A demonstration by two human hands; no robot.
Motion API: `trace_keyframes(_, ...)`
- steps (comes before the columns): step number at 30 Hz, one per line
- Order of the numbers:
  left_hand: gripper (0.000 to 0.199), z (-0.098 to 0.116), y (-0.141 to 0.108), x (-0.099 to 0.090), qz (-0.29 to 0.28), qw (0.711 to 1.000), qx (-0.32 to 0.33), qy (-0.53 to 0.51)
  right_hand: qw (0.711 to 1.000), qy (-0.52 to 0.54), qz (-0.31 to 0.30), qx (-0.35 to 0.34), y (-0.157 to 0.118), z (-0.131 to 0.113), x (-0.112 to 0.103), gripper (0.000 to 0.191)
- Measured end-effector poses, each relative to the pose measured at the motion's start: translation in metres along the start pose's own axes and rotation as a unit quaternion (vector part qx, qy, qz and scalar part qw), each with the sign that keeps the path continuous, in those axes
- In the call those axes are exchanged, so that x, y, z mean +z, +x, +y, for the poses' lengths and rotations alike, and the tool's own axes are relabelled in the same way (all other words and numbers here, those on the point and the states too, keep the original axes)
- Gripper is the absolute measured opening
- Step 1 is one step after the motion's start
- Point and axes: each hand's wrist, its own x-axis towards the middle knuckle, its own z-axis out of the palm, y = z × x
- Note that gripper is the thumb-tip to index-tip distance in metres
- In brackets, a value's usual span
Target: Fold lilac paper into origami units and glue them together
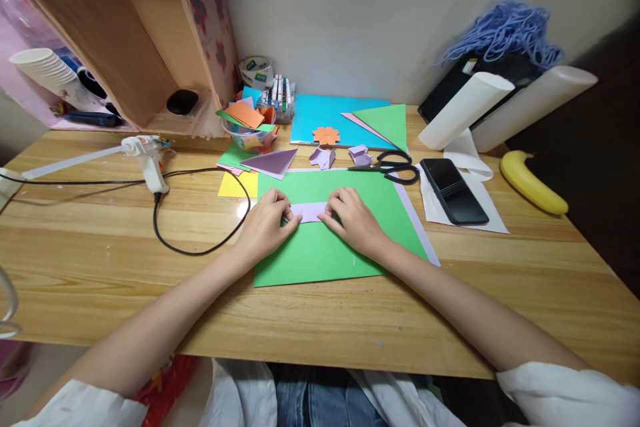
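Desk (310, 327) of pale wood fills the scene, and an open-fronted box (215, 47) stands at its far left. A green sheet (320, 253) lies at the middle, near the person, over a lilac sheet (417, 223) that shows along its right and far edges. Beyond it a blue sheet (320, 112) lies by the wall, and two pale rolls (467, 110) lean at the far right. The left hand (265, 223) and the right hand (360, 223) rest over the green sheet, a short gap between them; each has thumb and fingers together, clamped on one end of a lilac strip (309, 212), which lies crosswise on the green sheet between them. A glue gun (150, 163) stands to the left, its black cord looped toward the left hand. To the right, a dark phone (454, 190) lies on white paper, with a banana (534, 183) farther right. Black-handled scissors (385, 168) lie at the green sheet's far edge, beyond the right hand. Just beyond that edge are two small folded lilac pieces (323, 158).
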Motion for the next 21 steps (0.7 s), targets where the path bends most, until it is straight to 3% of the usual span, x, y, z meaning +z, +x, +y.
trace_keyframes(4, 0.013, 0.0018, -0.0012, 0.0003, 0.009, 1.000, 0.005, 0.002, 1.000, -0.020, 0.012, -0.021, -0.0001, -0.0008, -0.0013, 0.011)
trace_keyframes(11, 0.028, 0.0000, -0.0024, 0.0025, -0.006, 0.995, 0.093, -0.021, 0.982, -0.051, 0.010, -0.183, -0.0044, 0.0016, -0.0027, 0.021)
trace_keyframes(21, 0.036, -0.0056, 0.0003, -0.0021, -0.047, 0.993, 0.100, -0.039, 0.976, -0.060, -0.004, -0.210, -0.0012, -0.0012, -0.0074, 0.017)
